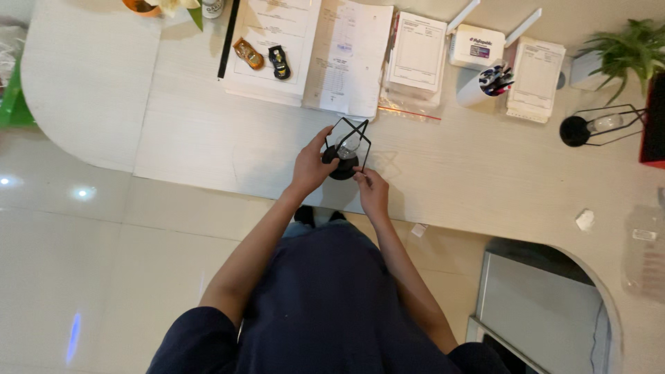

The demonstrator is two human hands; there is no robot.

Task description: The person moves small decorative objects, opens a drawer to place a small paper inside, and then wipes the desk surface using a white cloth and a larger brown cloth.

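A small black wire-frame lamp (pixel 348 142) with a round black base and a clear bulb stands on the pale wooden desk (pixel 222 131) near its front edge. My left hand (pixel 312 165) grips the lamp's base from the left, fingers curled around it. From below on the right, my right hand (pixel 372 190) touches the base with its fingertips. Both forearms reach up from my dark blue top.
Stacks of papers (pixel 346 55), two small toy cars (pixel 263 57), a white router (pixel 476 43), a cup of pens (pixel 488 82) and a potted plant (pixel 627 48) line the desk's back. A second wire lamp (pixel 599 126) lies at the right. Glossy floor tiles lie to the left.
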